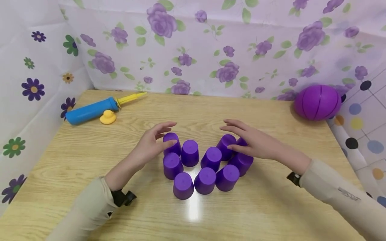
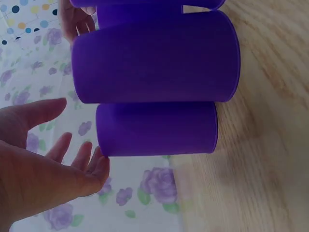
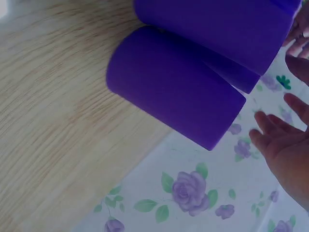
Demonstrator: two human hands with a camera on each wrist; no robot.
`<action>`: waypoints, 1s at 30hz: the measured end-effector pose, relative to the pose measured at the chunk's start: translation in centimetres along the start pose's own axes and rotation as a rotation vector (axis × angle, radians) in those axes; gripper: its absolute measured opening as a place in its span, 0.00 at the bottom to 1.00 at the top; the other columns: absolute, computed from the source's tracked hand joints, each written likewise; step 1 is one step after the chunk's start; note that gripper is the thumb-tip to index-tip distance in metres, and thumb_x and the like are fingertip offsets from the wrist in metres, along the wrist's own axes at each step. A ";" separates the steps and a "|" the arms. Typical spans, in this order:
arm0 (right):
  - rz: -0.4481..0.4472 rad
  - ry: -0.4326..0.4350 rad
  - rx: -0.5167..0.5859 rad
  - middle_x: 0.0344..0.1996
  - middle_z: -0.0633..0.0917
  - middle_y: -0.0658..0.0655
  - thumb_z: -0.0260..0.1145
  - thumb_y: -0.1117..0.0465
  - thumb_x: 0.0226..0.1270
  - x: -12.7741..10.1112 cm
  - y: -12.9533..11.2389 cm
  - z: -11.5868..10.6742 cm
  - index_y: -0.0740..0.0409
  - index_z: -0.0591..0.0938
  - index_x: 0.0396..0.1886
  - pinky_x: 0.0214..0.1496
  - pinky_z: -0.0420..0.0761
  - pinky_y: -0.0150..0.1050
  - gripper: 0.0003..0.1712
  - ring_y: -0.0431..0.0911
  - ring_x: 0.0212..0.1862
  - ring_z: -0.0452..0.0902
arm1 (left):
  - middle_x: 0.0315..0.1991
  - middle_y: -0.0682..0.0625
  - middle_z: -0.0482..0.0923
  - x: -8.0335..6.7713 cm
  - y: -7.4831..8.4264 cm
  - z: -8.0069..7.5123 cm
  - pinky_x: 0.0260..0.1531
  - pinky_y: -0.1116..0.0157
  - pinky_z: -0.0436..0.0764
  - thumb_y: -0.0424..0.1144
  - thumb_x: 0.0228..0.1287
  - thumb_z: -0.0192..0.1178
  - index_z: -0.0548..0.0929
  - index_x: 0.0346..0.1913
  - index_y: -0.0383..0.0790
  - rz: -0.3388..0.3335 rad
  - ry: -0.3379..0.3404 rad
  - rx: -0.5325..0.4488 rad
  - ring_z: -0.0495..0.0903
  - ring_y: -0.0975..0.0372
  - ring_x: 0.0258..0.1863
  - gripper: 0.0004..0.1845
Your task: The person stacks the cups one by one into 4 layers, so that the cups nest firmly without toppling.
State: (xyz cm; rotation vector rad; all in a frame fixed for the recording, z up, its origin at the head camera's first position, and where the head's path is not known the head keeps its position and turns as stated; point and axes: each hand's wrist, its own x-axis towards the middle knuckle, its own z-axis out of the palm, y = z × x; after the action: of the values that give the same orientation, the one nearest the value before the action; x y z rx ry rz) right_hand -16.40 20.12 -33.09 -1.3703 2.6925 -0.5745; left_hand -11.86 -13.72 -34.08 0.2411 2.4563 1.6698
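Note:
Several purple cups (image 1: 190, 152) stand upside down on the wooden table (image 1: 271, 207), close together in a heart-like ring. My left hand (image 1: 170, 133) reaches the ring's far left cup (image 1: 171, 138) with straight fingers, and its thumb lies at that cup's top. Over the far right cups (image 1: 225, 142) my right hand (image 1: 226, 137) is spread flat, partly hiding one. The left wrist view shows cups (image 2: 154, 58) beside the open left hand (image 2: 72, 145). In the right wrist view, cups (image 3: 174, 87) lie next to the open right hand (image 3: 285, 140). Neither hand grips anything.
A blue air pump (image 1: 90, 110) with a yellow nozzle and a yellow rubber duck (image 1: 107, 117) lie at the back left. A purple ball (image 1: 318, 102) sits in the back right corner. Flowered cloth walls (image 1: 211, 50) close off the table's back and sides.

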 end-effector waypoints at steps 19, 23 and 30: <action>0.012 -0.196 -0.008 0.44 0.84 0.54 0.71 0.56 0.55 2.7 0.0 -0.8 0.60 0.81 0.49 0.47 0.80 0.41 0.22 0.45 0.43 0.80 | 0.51 0.45 0.79 2.6 -0.7 -1.0 0.61 0.48 0.68 0.33 0.48 0.70 0.78 0.54 0.39 0.156 -0.179 0.320 0.73 0.50 0.56 0.27; 0.012 -0.223 -0.064 0.39 0.85 0.52 0.72 0.57 0.54 2.9 -0.9 -0.6 0.59 0.82 0.48 0.42 0.81 0.39 0.21 0.43 0.37 0.80 | 0.52 0.44 0.78 2.5 -1.0 -0.8 0.59 0.52 0.72 0.32 0.49 0.70 0.78 0.55 0.38 0.129 -0.135 0.268 0.75 0.51 0.55 0.26; -0.009 -0.265 -0.083 0.38 0.86 0.52 0.73 0.57 0.52 3.5 -1.1 -0.6 0.58 0.82 0.47 0.41 0.82 0.38 0.22 0.43 0.37 0.81 | 0.53 0.42 0.77 4.1 0.3 -1.6 0.53 0.58 0.78 0.33 0.50 0.70 0.77 0.55 0.35 0.106 0.006 0.169 0.76 0.53 0.52 0.27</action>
State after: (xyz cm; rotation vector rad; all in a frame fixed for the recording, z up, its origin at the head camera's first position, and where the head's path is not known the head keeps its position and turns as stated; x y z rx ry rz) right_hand -17.79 16.96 -31.73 -1.3689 2.5230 -0.2624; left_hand -16.17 -14.11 -33.38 0.3945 2.6341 1.5024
